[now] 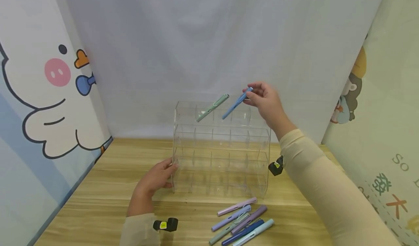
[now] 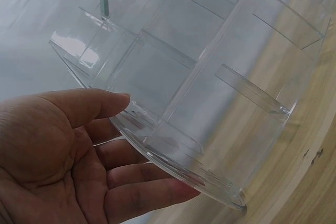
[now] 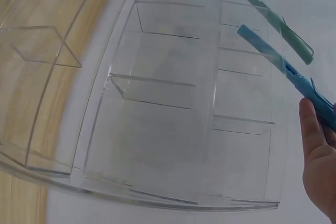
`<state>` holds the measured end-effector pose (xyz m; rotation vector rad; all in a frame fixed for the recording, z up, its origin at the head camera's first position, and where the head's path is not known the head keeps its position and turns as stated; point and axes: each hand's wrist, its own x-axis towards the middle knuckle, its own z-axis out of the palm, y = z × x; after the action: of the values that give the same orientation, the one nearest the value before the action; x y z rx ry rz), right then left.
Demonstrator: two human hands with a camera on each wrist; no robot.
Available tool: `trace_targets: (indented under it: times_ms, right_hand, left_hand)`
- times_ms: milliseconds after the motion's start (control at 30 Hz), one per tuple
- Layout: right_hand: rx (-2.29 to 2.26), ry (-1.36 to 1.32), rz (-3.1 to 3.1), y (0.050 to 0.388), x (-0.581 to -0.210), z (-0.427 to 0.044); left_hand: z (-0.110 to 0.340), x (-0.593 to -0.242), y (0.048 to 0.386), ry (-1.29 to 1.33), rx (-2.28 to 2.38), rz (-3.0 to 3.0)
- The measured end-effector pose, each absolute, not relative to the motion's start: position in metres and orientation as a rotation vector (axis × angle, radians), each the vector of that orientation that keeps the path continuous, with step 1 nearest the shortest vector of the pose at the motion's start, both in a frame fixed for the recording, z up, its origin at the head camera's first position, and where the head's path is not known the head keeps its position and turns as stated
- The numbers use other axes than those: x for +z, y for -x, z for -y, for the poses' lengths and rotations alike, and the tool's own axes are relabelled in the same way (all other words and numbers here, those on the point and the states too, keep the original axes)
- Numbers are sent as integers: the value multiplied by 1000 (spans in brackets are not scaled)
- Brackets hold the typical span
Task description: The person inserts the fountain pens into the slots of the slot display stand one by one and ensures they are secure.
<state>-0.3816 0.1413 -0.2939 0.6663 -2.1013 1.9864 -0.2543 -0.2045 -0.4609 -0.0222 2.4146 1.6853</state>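
A clear tiered rack (image 1: 220, 164) with several compartments stands on the wooden table. My right hand (image 1: 266, 102) pinches the capped end of a blue pen (image 1: 233, 107), its other end slanting down at the rack's top tier. Left of it a green pen (image 1: 212, 108) leans in the top tier, touched by no hand. My left hand (image 1: 158, 177) holds the rack's left side panel; in the left wrist view its thumb lies on one side of the panel edge and the fingers (image 2: 152, 195) on the other.
Before the rack, several pens lie in a loose group on the table (image 1: 108, 187): a pink pen (image 1: 237, 206), a dark blue pen (image 1: 243, 233), a pale blue pen (image 1: 253, 233) and others. A white curtain (image 1: 209, 38) hangs behind, with printed panels on both sides.
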Motion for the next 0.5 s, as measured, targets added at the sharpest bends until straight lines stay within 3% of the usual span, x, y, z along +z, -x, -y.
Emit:
trace_targets:
  times_ms: [500]
  right_hand:
    - [1957, -688, 2236, 380, -307, -140]
  left_hand:
    - [205, -460, 253, 16, 1693, -2396]
